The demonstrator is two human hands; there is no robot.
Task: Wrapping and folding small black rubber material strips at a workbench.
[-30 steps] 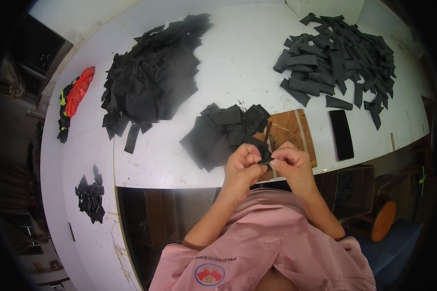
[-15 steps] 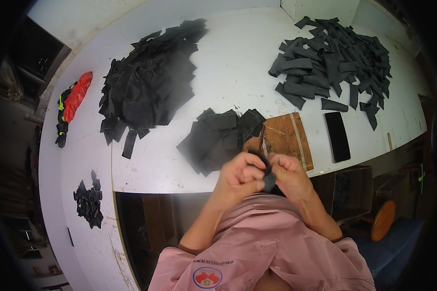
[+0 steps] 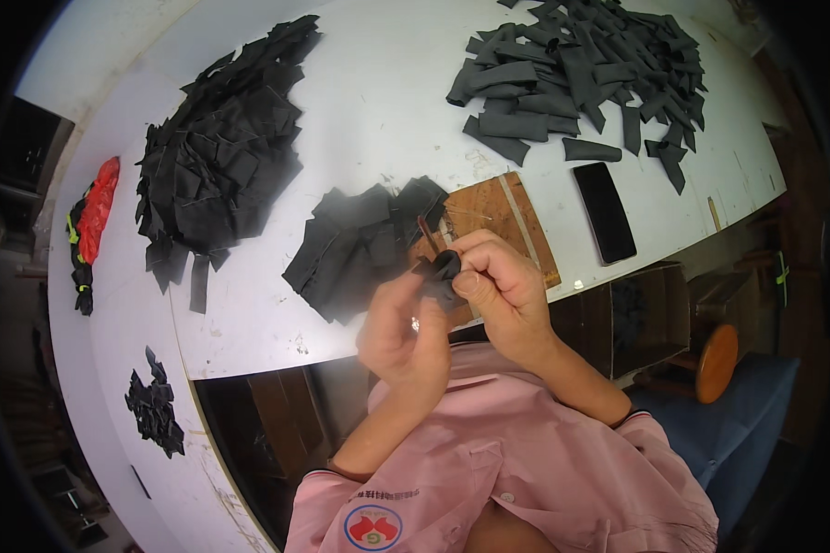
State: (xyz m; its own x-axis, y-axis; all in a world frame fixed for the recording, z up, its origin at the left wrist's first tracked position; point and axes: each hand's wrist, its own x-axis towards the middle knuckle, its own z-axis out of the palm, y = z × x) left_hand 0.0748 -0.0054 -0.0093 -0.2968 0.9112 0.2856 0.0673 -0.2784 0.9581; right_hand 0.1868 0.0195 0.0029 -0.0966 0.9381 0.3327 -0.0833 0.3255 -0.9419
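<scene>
Between my hands, a small black fabric piece (image 3: pixel 444 276) is folded or curled over near the front edge of the table. My right hand (image 3: pixel 505 293) pinches its right side between thumb and fingers. My left hand (image 3: pixel 401 329) has closed on its left side; the fingertips are partly hidden. Just beyond the fabric, a thin reddish-brown stick (image 3: pixel 430 236) stands tilted by a wooden board (image 3: pixel 531 224). Close to my left hand lies a loose stack of flat black fabric pieces (image 3: pixel 350 241).
A large heap of flat black pieces (image 3: pixel 221 166) lies far left, and a heap of tube-like dark pieces (image 3: pixel 572 78) far right. A black phone (image 3: pixel 605 212) lies right of the board. A red plastic bag (image 3: pixel 99 207) and small black scraps (image 3: pixel 155 405) are at left; an orange-brown stool (image 3: pixel 716 363) stands right.
My hands have risen away from my body toward the board, still with the black fabric piece. The view has shifted, so the table's things appear further left and mostly higher.
</scene>
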